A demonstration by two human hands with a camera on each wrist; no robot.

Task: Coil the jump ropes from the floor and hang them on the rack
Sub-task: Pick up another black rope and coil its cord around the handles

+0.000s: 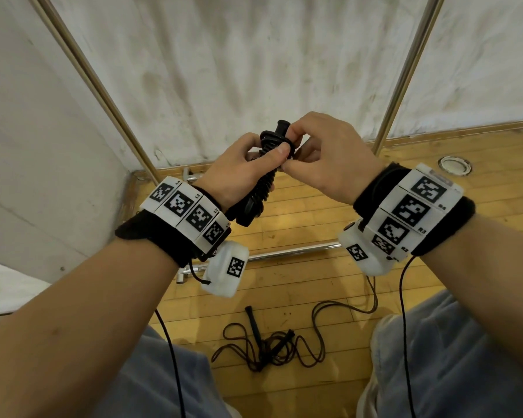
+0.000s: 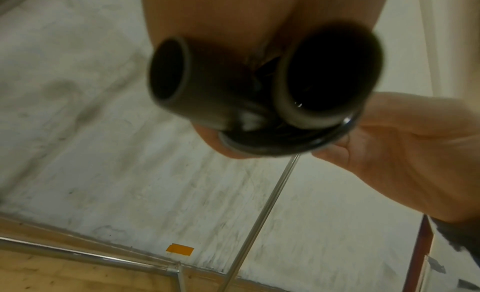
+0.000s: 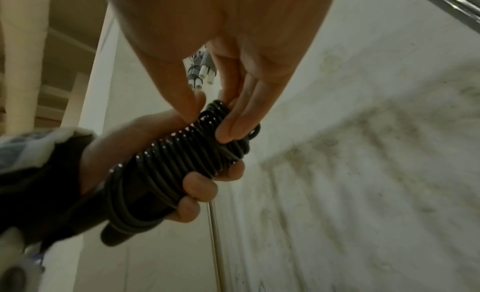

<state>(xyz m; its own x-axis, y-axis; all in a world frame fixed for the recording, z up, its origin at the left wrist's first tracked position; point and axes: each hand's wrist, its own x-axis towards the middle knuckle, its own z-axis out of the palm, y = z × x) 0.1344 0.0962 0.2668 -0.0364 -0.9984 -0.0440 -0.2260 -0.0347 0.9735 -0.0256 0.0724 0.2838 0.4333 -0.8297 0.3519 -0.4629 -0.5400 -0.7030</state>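
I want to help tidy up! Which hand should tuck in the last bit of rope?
Probably the right hand: its fingertips already pinch the top loops of the wound jump rope, while the left hand grips the bundle steady.

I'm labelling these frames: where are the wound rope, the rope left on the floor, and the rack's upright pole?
wound rope (image 3: pixel 182 152), right wrist view, on its coils.
floor rope (image 1: pixel 317 321), head view, on a loose loop.
rack pole (image 1: pixel 405 76), head view, mid-shaft.

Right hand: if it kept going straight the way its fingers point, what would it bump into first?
The right hand would meet the coiled black jump rope first, which its fingertips already pinch; the left hand lies just beyond.
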